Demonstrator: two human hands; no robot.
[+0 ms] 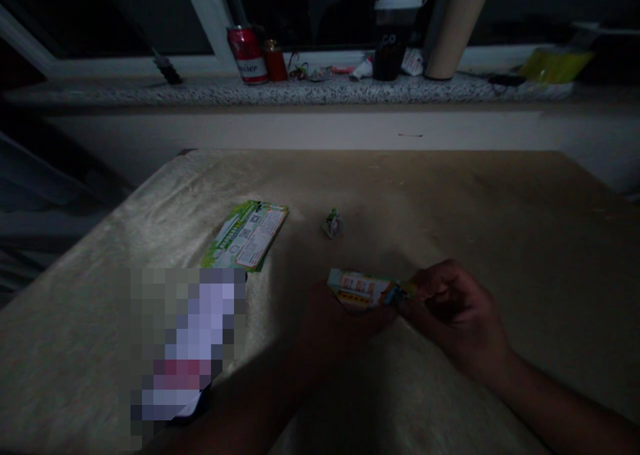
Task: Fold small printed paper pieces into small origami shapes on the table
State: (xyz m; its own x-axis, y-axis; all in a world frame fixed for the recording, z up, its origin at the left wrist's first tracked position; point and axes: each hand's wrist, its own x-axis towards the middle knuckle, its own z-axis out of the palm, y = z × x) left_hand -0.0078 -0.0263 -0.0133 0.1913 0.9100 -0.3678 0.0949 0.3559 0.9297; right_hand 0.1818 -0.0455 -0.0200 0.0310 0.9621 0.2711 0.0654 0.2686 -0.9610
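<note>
In the head view my left hand (345, 325), dark in shadow, grips a printed card (363, 289) with orange and blue pictures from below and the left. My right hand (455, 308) has its thumb and fingers pinched at the card's right end, on a small dark green and yellow part. Whether that part is attached to the card is too dim to tell. Beyond both hands, a small folded printed paper piece (333, 223) stands on the table. To the left lie several green-edged printed sheets (247, 235), overlapping.
A pixelated phone-like object (193, 348) lies on the table (500, 208) at the left, beside my left forearm. On the stone windowsill (200, 93) stand a red can (247, 56), a red-orange bottle (275, 61), a black cup (389, 58) and a tan tube (457, 28).
</note>
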